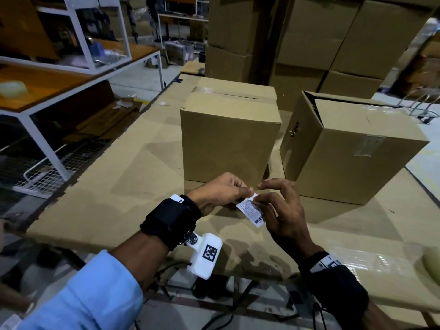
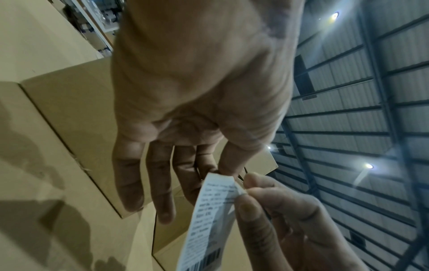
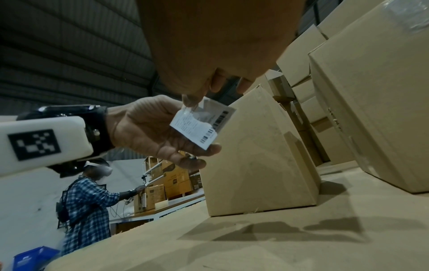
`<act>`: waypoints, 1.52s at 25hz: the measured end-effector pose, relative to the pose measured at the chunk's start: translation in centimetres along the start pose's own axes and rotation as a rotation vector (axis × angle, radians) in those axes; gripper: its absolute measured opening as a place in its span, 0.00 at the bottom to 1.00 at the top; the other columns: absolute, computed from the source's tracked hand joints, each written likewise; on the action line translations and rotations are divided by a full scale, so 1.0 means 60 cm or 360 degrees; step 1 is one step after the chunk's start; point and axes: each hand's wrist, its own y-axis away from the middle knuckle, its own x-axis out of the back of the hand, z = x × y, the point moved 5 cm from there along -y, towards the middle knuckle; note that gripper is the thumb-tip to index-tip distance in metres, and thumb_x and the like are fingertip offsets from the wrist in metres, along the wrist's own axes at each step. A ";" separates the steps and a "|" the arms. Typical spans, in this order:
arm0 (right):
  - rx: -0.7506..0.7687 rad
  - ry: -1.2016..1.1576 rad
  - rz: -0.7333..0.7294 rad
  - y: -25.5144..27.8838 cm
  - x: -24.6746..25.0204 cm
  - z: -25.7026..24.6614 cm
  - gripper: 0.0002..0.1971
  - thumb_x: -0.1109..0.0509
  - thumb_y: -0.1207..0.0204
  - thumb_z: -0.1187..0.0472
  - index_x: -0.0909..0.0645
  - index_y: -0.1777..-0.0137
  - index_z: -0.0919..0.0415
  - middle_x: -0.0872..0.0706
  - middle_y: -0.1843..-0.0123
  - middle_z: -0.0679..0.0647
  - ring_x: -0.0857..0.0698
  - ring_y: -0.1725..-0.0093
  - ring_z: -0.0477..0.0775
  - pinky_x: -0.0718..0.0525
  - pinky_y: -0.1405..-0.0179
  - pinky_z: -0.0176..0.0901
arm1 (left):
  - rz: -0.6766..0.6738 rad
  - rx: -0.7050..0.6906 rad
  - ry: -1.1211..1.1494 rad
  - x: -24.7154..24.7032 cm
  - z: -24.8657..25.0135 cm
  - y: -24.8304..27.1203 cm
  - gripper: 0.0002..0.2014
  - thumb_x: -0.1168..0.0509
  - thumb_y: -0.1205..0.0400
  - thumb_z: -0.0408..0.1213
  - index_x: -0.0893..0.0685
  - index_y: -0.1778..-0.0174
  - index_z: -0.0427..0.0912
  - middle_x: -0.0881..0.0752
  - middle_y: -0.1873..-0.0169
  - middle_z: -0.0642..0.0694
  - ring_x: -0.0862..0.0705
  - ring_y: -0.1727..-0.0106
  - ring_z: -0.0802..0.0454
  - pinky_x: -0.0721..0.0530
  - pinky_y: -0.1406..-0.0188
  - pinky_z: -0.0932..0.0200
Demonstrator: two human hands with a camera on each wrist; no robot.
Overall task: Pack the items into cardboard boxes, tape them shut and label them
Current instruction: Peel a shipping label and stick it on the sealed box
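Brown cardboard covers the bench (image 1: 123,186), and tall stacks of boxes (image 1: 333,32) fill the room behind it.

Both hands meet over the near edge of the bench. The right hand (image 1: 283,215) pinches one corner of a small white label (image 1: 251,211) between its thumb and first finger, and that corner is peeled up a little. Its other fingers are spread out loose. The left hand (image 1: 217,192) pinches the far end of the label with its thumb and fingers. The label has small print and a barcode at its near end.

Just behind the hands stands a closed box (image 1: 228,136) with tape along its top. A second closed box (image 1: 352,148) stands just beside it, toward the right edge of the bench, turned at a slant.

Far off, another person (image 3: 88,205) in a checked shirt works at a different table.
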 end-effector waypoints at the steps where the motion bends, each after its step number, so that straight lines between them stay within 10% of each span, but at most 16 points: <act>1: -0.0004 -0.0009 0.0005 0.000 -0.001 0.000 0.01 0.25 0.25 0.71 0.15 0.56 0.67 0.16 0.43 0.60 0.19 0.40 0.64 0.21 0.48 0.66 | 0.0001 -0.0008 -0.0005 0.000 0.001 -0.001 0.14 0.32 0.14 0.40 0.13 0.65 0.40 0.16 0.63 0.36 0.22 0.59 0.42 0.26 0.56 0.47; 18: 0.0063 0.0087 0.0028 0.006 0.002 0.004 0.08 0.22 0.25 0.65 0.14 0.48 0.68 0.12 0.50 0.59 0.18 0.43 0.64 0.20 0.44 0.62 | -0.0017 -0.0063 -0.0195 0.011 0.011 -0.006 0.21 0.32 0.14 0.44 0.17 0.50 0.23 0.16 0.60 0.39 0.24 0.58 0.45 0.27 0.54 0.47; 30: -0.0061 -0.0010 0.0103 0.003 0.015 0.010 0.20 0.21 0.25 0.62 0.16 0.35 0.69 0.12 0.50 0.48 0.18 0.45 0.60 0.19 0.44 0.53 | 0.0051 -0.0118 -0.0297 0.006 0.031 0.001 0.13 0.31 0.15 0.44 0.13 0.56 0.37 0.12 0.61 0.43 0.19 0.57 0.47 0.21 0.52 0.48; 38: 0.0054 0.0064 0.0020 0.003 0.010 0.018 0.02 0.21 0.25 0.63 0.10 0.56 0.62 0.11 0.57 0.51 0.18 0.45 0.63 0.21 0.45 0.60 | 0.0008 -0.0073 -0.0153 0.008 0.016 0.001 0.37 0.29 0.26 0.67 0.14 0.55 0.27 0.11 0.55 0.28 0.19 0.57 0.45 0.22 0.49 0.47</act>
